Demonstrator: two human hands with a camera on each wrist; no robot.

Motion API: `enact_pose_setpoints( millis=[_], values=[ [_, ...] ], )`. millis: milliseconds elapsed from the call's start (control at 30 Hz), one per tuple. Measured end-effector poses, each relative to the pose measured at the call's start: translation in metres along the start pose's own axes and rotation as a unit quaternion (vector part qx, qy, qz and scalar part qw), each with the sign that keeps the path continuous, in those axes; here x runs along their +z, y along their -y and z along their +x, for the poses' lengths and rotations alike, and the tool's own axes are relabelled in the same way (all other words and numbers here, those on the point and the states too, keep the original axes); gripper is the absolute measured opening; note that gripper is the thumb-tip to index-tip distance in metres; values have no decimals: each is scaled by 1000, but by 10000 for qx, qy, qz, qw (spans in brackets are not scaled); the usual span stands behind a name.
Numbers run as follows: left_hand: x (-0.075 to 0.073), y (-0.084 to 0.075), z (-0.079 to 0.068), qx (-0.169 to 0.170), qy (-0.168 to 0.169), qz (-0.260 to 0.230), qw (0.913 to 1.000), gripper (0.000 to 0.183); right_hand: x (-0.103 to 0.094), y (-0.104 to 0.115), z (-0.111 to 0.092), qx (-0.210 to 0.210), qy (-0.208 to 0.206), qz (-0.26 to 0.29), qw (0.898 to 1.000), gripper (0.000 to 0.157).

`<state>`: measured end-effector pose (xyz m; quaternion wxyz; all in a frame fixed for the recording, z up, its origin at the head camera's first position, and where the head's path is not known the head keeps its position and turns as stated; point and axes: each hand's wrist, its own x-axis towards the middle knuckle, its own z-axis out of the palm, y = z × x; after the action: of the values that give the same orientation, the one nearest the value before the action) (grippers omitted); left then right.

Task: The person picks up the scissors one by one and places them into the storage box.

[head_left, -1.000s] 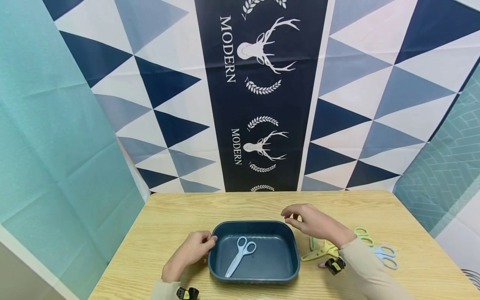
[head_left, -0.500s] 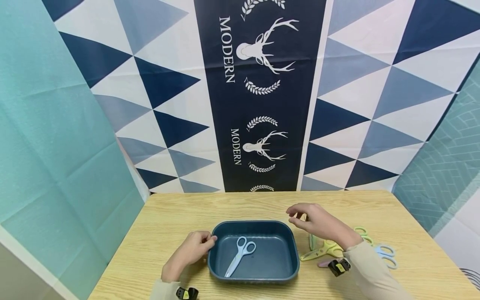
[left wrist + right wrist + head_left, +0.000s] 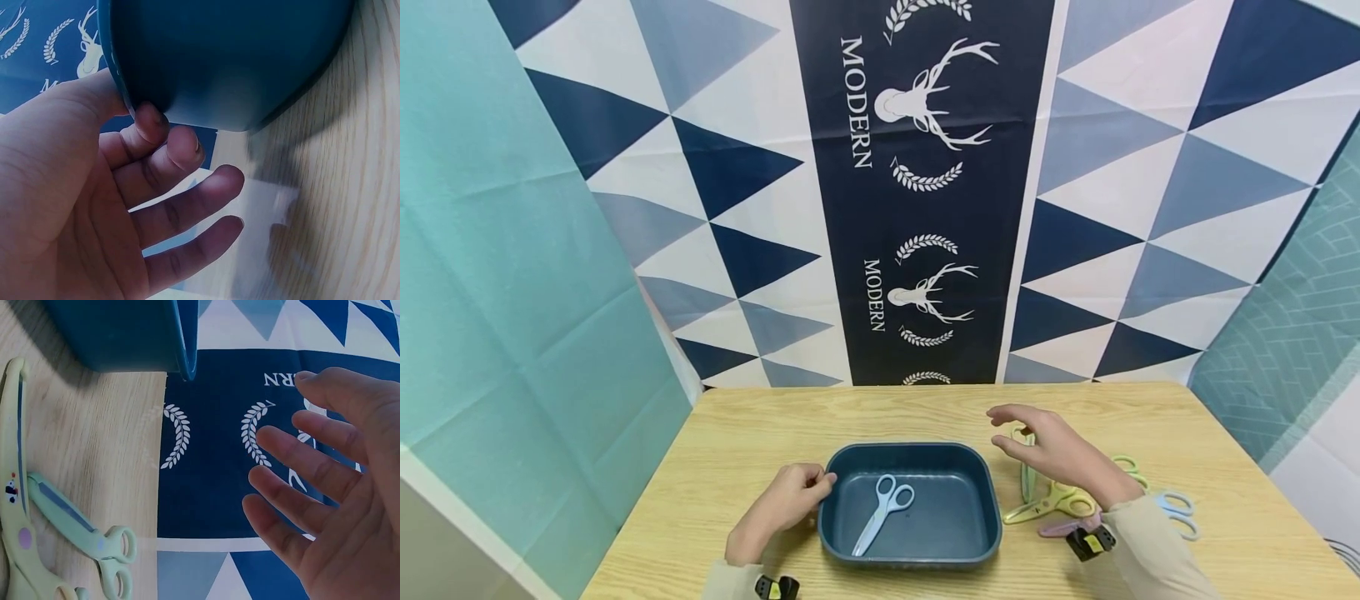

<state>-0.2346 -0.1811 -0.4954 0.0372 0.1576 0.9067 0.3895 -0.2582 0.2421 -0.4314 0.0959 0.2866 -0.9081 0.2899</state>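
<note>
In the head view a dark blue rectangular bin (image 3: 951, 546) stands on the table. A pair of light blue scissors (image 3: 886, 508) lies inside it. My left hand (image 3: 786, 500) pinches the bin's left rim between thumb and index finger; the left wrist view shows the other fingers loosely bent below the rim. Beyond the bin's right corner my right hand (image 3: 1048, 446) hovers, thumb and fingers apart, holding nothing. Mint green scissors (image 3: 1027, 482) lie beneath it, partly covered. Yellow scissors (image 3: 1045, 507) are close by, also seen in the right wrist view.
Purple scissors (image 3: 1062, 529) lie below the yellow pair, partly hidden by the right wrist. Farther right are blue-handled scissors (image 3: 1177, 510) and green-handled scissors (image 3: 1126, 467), partly behind the forearm. A patterned cloth (image 3: 925, 208) hangs behind the wooden table (image 3: 737, 433).
My right hand has moved to the right, away from the bin, and its fingers have spread wider, uncovering more of the mint green scissors. My left hand has stayed on the rim.
</note>
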Motion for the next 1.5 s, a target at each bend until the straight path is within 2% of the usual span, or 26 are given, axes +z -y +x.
enact_pose_setpoints(
  millis=[300,1000,1500],
  values=[
    [0,0,1,-38,19,-54,10000,41,-1,-5,-4,172,-30,44,9998,53],
    [0,-1,1,-30,78,-104,9999,42,-18,-25,-30,334,-249,-286,9987,57],
    [-1,1,3,-121,108,70,9998,42,-27,-40,-48,687,-294,-419,9963,60]
  ],
)
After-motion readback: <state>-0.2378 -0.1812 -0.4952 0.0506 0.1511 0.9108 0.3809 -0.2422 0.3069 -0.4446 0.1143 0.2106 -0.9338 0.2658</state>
